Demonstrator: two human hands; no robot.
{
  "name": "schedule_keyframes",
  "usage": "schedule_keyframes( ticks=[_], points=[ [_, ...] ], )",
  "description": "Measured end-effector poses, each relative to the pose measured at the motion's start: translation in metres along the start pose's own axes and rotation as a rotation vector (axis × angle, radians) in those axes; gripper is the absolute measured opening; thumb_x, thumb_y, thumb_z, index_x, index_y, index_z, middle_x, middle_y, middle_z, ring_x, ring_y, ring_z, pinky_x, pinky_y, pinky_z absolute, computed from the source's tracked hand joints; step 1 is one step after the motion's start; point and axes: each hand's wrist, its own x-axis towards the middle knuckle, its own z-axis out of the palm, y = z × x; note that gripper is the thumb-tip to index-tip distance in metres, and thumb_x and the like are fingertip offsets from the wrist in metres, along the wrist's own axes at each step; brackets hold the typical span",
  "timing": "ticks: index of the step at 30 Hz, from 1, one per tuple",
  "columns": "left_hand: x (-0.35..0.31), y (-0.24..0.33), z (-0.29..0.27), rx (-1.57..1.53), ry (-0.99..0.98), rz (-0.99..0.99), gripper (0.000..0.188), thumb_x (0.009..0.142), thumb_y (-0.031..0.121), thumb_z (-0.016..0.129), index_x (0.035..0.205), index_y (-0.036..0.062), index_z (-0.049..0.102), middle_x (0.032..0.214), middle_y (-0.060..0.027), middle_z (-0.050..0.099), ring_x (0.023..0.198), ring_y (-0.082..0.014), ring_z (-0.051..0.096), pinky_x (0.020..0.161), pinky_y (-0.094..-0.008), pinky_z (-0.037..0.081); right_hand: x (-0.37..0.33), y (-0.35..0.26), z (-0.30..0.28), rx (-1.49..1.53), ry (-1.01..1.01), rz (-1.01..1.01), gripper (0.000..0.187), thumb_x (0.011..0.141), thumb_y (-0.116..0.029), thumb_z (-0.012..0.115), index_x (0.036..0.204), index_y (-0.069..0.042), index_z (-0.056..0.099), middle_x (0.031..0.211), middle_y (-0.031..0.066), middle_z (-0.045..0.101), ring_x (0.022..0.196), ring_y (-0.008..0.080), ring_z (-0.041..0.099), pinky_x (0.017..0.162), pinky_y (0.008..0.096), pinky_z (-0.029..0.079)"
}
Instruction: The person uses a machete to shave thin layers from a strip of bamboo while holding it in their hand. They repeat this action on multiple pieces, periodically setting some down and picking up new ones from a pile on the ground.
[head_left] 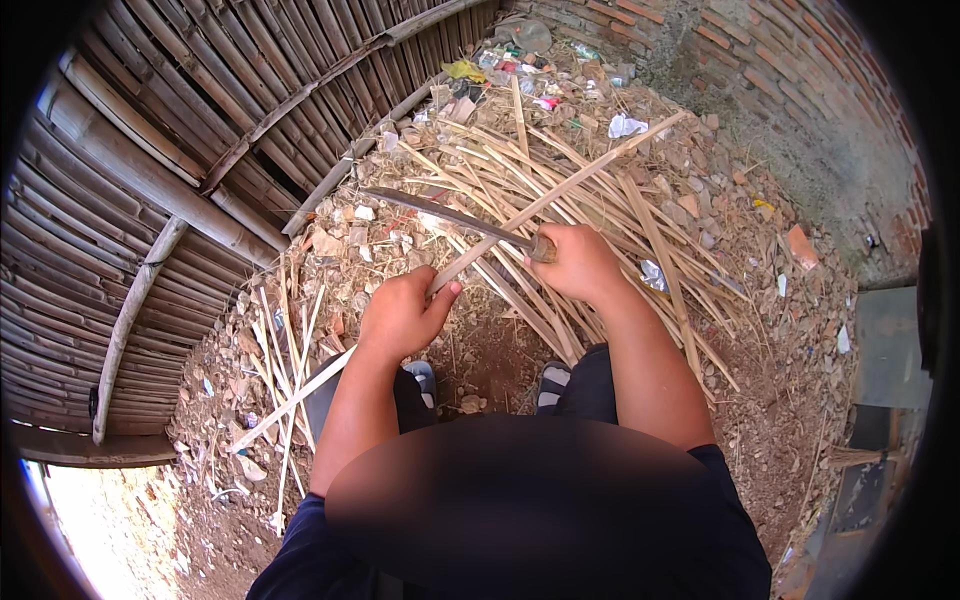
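Note:
My left hand (402, 314) is closed round a long, pale strip of split wood or bamboo (592, 178), which slants from near my body up to the far right. A strip end seen past my left forearm seems to belong to it. In my right hand (578, 264) is the handle of a machete (430, 208), its long dark blade pointing left. The blade crosses the held strip a little beyond my left hand; whether it presses into the strip I cannot tell. Beneath both hands lies a spread pile of similar pale strips (575, 205).
A smaller bunch of strips (283, 345) lies to the left. Bamboo slat walling (130, 250) rises on the left, a brick wall (790, 100) at the far right. Rubble and litter (515, 70) cover the ground at the back. My feet (552, 385) stand just below the pile.

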Motion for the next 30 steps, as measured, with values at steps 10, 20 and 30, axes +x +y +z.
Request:
schedule_keyframes(
  ticks=[10, 20, 30],
  points=[
    [0.002, -0.001, 0.002, -0.002, -0.016, -0.003, 0.043, 0.097, 0.045, 0.066, 0.089, 0.0034, 0.067, 0.076, -0.0199, 0.069, 0.077, -0.0428, 0.069, 0.071, -0.0511, 0.054, -0.001, -0.007, -0.005, -0.022, -0.075, 0.027, 0.033, 0.082, -0.034, 0.08, 0.105, -0.01, 0.075, 0.091, 0.0186, 0.073, 0.089, 0.0402, 0.07, 0.078, 0.0489, 0.055],
    [0.001, 0.005, -0.001, 0.009, -0.039, -0.019, 0.044, 0.097, 0.045, 0.067, 0.089, 0.0022, 0.066, 0.077, -0.0213, 0.069, 0.079, -0.0435, 0.069, 0.073, -0.0518, 0.054, -0.001, -0.004, -0.003, -0.032, -0.082, 0.03, 0.037, 0.083, -0.034, 0.08, 0.111, -0.011, 0.074, 0.096, 0.0188, 0.073, 0.094, 0.0397, 0.07, 0.082, 0.0491, 0.055],
    [0.002, 0.002, 0.003, 0.021, -0.034, 0.003, 0.046, 0.096, 0.047, 0.068, 0.087, 0.0015, 0.065, 0.076, -0.0215, 0.068, 0.077, -0.0438, 0.069, 0.071, -0.0515, 0.054, -0.001, 0.003, 0.002, -0.019, 0.003, -0.066, 0.03, 0.082, -0.034, 0.08, 0.095, -0.009, 0.071, 0.081, 0.0185, 0.07, 0.079, 0.0416, 0.067, 0.069, 0.0484, 0.052]
  ],
)
